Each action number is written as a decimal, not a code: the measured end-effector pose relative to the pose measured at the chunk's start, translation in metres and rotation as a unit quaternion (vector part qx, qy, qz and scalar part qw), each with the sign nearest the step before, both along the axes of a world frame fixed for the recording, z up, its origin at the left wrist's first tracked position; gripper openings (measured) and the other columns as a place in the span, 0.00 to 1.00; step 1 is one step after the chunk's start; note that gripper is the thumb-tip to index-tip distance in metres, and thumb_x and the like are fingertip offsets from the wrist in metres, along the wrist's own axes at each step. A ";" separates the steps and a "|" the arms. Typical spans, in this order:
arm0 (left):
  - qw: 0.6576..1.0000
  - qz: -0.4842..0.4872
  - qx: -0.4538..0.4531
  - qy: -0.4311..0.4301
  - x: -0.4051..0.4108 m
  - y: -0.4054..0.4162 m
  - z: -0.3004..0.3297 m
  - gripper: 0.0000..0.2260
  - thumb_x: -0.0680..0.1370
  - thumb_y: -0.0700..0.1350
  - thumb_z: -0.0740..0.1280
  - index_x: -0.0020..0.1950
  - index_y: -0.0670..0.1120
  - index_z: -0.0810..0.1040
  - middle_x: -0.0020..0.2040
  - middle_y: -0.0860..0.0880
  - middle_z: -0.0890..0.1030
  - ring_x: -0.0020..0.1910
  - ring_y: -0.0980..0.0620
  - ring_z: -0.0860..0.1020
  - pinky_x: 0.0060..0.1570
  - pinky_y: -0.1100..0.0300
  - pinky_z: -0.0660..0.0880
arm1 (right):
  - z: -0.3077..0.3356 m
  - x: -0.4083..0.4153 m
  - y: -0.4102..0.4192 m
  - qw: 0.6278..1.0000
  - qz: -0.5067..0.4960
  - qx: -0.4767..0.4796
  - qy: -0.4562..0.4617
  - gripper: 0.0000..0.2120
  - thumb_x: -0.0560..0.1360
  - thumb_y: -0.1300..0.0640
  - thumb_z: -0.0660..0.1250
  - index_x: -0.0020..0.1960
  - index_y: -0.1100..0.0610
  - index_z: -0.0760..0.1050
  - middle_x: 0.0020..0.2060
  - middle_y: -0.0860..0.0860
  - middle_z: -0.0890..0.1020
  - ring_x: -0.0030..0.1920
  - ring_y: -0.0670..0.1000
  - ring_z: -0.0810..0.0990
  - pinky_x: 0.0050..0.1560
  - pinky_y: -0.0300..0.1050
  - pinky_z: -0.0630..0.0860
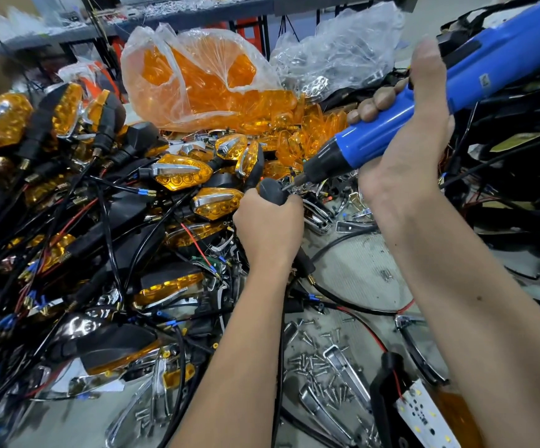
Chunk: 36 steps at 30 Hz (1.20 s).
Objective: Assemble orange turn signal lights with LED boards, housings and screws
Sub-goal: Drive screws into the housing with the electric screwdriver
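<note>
While left hand grips housing, right hand holds screwdriver.

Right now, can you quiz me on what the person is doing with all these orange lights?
1. True or false: the right hand holds a blue electric screwdriver.
2. What does the left hand grip? A) black housing B) bag of lenses C) LED board
3. Fill in: the loose screws lie on the ____, near the person.

Key:
1. True
2. A, the black housing; the screwdriver's tip meets it.
3. Table. The bag of orange lenses sits at the back, and a white LED board lies bottom right.
</note>
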State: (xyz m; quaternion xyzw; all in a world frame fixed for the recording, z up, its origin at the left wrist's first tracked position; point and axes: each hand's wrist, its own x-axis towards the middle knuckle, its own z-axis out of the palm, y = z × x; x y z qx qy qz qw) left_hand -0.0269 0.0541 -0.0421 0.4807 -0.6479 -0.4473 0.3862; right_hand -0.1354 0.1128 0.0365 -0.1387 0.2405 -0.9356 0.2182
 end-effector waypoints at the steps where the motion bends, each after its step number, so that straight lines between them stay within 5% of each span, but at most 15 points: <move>1: 1.000 0.008 0.013 0.017 0.001 -0.002 -0.001 0.10 0.71 0.47 0.69 0.45 0.43 0.75 0.40 0.38 0.83 0.34 0.37 0.83 0.35 0.43 0.83 | 0.004 -0.006 0.002 1.000 -0.001 -0.011 -0.003 0.14 0.82 0.55 0.69 0.43 0.57 0.68 0.30 0.52 0.72 0.28 0.51 0.71 0.35 0.46 0.74; 6: 0.986 -0.002 0.070 0.154 0.002 -0.005 0.000 0.09 0.78 0.42 0.72 0.51 0.38 0.77 0.32 0.48 0.80 0.22 0.50 0.76 0.25 0.60 0.73 | 0.011 -0.027 0.011 0.999 0.015 0.004 -0.036 0.17 0.83 0.49 0.67 0.40 0.56 0.68 0.29 0.50 0.73 0.28 0.48 0.72 0.34 0.42 0.74; 10: 0.950 -0.014 0.146 0.274 0.005 -0.009 0.006 0.10 0.84 0.46 0.66 0.49 0.41 0.75 0.31 0.48 0.80 0.23 0.50 0.73 0.24 0.59 0.71 | -0.008 -0.046 0.009 0.987 0.030 0.143 -0.069 0.16 0.78 0.55 0.75 0.55 0.59 0.70 0.33 0.53 0.75 0.31 0.50 0.75 0.36 0.45 0.79; 13: 0.927 -0.007 0.190 0.324 0.006 -0.012 0.008 0.10 0.85 0.47 0.64 0.51 0.41 0.73 0.35 0.45 0.79 0.25 0.49 0.72 0.25 0.59 0.70 | -0.022 -0.052 0.002 0.953 0.040 0.299 0.008 0.17 0.75 0.67 0.72 0.61 0.63 0.69 0.40 0.57 0.76 0.35 0.53 0.77 0.35 0.48 0.82; 18: 0.930 -0.028 0.167 0.326 0.006 -0.012 0.008 0.10 0.86 0.47 0.63 0.50 0.41 0.71 0.32 0.47 0.79 0.23 0.50 0.71 0.24 0.61 0.69 | -0.045 -0.034 -0.011 0.898 0.037 0.424 0.116 0.20 0.73 0.73 0.70 0.61 0.64 0.68 0.51 0.59 0.76 0.47 0.56 0.77 0.52 0.57 0.82; 23: 0.920 -0.062 0.174 0.345 0.007 -0.010 0.010 0.10 0.86 0.47 0.63 0.52 0.40 0.73 0.34 0.46 0.79 0.24 0.50 0.72 0.24 0.61 0.69 | -0.050 -0.030 -0.016 0.845 0.011 0.486 0.223 0.23 0.73 0.68 0.74 0.63 0.56 0.69 0.55 0.57 0.77 0.49 0.54 0.79 0.58 0.54 0.81; 26: 0.909 -0.080 0.190 0.361 0.009 -0.010 0.012 0.13 0.87 0.50 0.62 0.54 0.40 0.74 0.35 0.46 0.80 0.26 0.51 0.73 0.25 0.62 0.71 | -0.051 -0.027 -0.016 0.825 0.021 0.507 0.250 0.22 0.75 0.62 0.75 0.63 0.54 0.68 0.56 0.54 0.78 0.54 0.55 0.81 0.51 0.48 0.79; 31: 0.868 -0.109 0.243 0.419 0.010 -0.005 0.018 0.21 0.86 0.59 0.56 0.54 0.41 0.75 0.39 0.44 0.80 0.33 0.48 0.76 0.33 0.57 0.76 | -0.047 -0.026 -0.016 0.720 -0.043 0.579 0.379 0.29 0.76 0.55 0.74 0.74 0.57 0.71 0.61 0.52 0.73 0.55 0.54 0.76 0.53 0.45 0.72; 34: 0.834 -0.119 0.257 0.474 0.013 -0.008 0.022 0.24 0.86 0.60 0.55 0.60 0.39 0.73 0.44 0.42 0.77 0.40 0.45 0.78 0.44 0.52 0.78 | -0.038 -0.020 -0.010 0.655 -0.119 0.565 0.487 0.17 0.78 0.50 0.72 0.65 0.54 0.80 0.61 0.52 0.80 0.56 0.49 0.78 0.57 0.41 0.73; 36: 0.817 -0.131 0.258 0.499 0.014 -0.009 0.023 0.25 0.85 0.62 0.55 0.62 0.40 0.71 0.46 0.41 0.77 0.43 0.45 0.77 0.49 0.52 0.76 | -0.031 -0.012 -0.008 0.661 -0.063 0.516 0.541 0.12 0.79 0.44 0.70 0.55 0.52 0.84 0.50 0.45 0.85 0.48 0.42 0.81 0.50 0.36 0.75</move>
